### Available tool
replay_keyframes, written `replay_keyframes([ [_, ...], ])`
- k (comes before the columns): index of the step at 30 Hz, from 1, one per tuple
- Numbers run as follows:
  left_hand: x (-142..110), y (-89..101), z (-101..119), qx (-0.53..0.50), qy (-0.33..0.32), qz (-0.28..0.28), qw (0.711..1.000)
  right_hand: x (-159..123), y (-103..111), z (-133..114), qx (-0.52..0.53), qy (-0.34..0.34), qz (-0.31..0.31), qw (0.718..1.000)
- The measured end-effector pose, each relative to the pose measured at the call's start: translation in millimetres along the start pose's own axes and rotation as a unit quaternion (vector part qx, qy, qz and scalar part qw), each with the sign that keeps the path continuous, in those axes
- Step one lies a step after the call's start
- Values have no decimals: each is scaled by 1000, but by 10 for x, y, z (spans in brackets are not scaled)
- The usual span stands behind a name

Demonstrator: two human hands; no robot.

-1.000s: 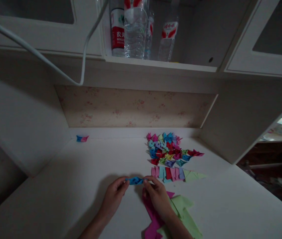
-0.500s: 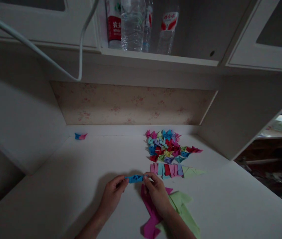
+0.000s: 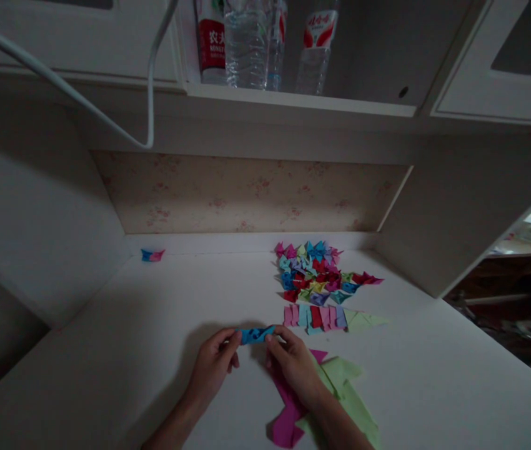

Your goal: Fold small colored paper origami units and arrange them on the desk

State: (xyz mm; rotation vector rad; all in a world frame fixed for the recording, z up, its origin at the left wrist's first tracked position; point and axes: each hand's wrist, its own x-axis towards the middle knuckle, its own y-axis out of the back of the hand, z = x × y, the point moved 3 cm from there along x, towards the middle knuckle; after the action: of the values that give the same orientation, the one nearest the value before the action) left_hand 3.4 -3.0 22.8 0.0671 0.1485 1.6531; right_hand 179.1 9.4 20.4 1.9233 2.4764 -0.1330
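A narrow blue folded paper strip (image 3: 256,335) is held just above the white desk (image 3: 153,350). My left hand (image 3: 213,365) pinches its left end and my right hand (image 3: 293,364) pinches its right end, fingers closed on it. Under my right wrist lie loose magenta paper pieces (image 3: 288,415) and light green paper pieces (image 3: 347,400). Just beyond the strip sits a row of flat folded pieces (image 3: 317,317) in pink, red, teal and violet, ending in a pale green triangle (image 3: 363,320).
A heap of several small folded paper units (image 3: 317,272) in many colours lies at the back of the desk. One blue and pink unit (image 3: 152,254) sits alone at the back left. Water bottles (image 3: 251,40) stand on the shelf above. A white cable (image 3: 148,94) hangs at upper left.
My hands have closed in slightly on the blue strip, the fingertips now nearer together. The view has tilted a little; the papers on the desk have not moved.
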Motion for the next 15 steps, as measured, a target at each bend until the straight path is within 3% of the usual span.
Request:
replay_keyframes([
  [15, -26, -55, 35, 9, -2, -35, 999, 30, 25, 21, 4, 14, 9, 1000],
])
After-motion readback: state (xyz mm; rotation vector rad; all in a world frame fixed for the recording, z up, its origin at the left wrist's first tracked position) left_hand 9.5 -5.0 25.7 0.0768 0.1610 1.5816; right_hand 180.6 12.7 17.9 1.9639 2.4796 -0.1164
